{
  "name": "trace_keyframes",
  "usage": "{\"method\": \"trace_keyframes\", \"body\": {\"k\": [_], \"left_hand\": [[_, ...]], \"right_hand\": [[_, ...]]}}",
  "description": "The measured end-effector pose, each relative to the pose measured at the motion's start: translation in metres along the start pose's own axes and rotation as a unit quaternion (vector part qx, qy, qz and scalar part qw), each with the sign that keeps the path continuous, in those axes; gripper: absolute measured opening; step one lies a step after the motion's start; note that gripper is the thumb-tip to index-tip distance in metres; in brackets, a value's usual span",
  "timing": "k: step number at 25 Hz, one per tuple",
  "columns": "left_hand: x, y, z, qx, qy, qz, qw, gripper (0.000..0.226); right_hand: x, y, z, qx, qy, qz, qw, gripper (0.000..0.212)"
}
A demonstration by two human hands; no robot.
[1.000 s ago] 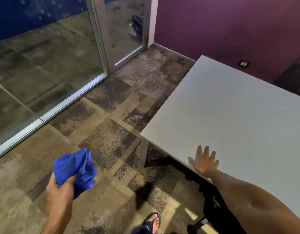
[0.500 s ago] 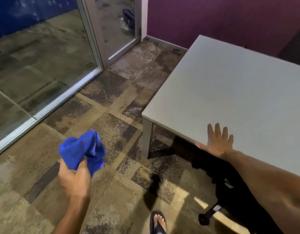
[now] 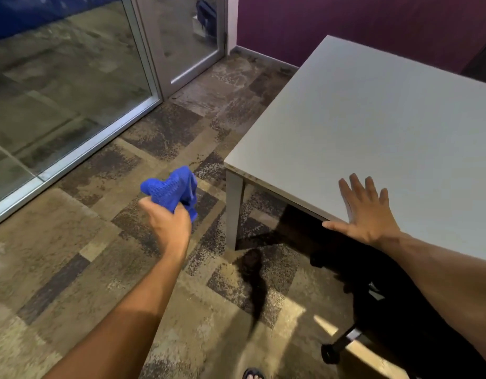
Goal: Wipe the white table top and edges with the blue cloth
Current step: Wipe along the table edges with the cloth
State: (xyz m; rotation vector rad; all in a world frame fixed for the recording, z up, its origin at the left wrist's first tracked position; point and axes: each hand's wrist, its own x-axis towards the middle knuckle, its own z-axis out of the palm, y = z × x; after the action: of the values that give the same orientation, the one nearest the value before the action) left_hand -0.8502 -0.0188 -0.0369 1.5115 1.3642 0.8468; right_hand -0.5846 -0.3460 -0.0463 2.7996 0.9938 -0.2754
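The white table (image 3: pixel 373 127) fills the right half of the head view, with its near left corner and one leg showing. My left hand (image 3: pixel 168 225) is out over the carpet, left of that corner, and grips a bunched blue cloth (image 3: pixel 173 190) that sticks up above the fingers. The cloth hangs in the air, apart from the table. My right hand (image 3: pixel 365 212) lies flat on the table's near edge, fingers spread, with nothing in it.
A black office chair (image 3: pixel 400 318) stands under the table's near edge, its wheeled base sticking out at the lower right. Glass panels and a glass door (image 3: pixel 181 39) line the left and back. A purple wall (image 3: pixel 345 20) runs behind the table. My sandalled foot (image 3: pixel 252 374) is at the bottom.
My left hand has carried the blue cloth up and to the right, closer to the table corner. My right hand has stayed flat on the near edge while the view shifted.
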Motion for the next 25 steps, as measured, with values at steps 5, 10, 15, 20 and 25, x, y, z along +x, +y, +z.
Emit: {"method": "trace_keyframes", "body": {"k": [5,10,15,20,25], "left_hand": [[-0.007,0.015,0.05,-0.06,-0.026,0.002,0.998,0.077],[-0.014,0.022,0.091,-0.082,-0.04,-0.053,0.994,0.087],[-0.015,0.035,0.126,-0.105,-0.081,-0.051,0.99,0.082],[-0.029,0.036,0.147,-0.083,-0.133,0.015,0.987,0.082],[-0.03,0.03,0.151,-0.045,-0.133,0.038,0.989,0.083]], "right_hand": [[-0.001,-0.001,-0.002,-0.004,0.009,0.005,1.0,0.123],[-0.002,-0.003,-0.005,-0.013,0.002,0.009,1.0,0.121],[-0.003,-0.005,-0.006,-0.021,-0.001,0.019,1.0,0.121],[-0.002,-0.005,-0.002,-0.028,0.002,0.02,0.999,0.12],[0.002,-0.001,0.004,-0.027,0.017,0.019,0.999,0.117]]}}
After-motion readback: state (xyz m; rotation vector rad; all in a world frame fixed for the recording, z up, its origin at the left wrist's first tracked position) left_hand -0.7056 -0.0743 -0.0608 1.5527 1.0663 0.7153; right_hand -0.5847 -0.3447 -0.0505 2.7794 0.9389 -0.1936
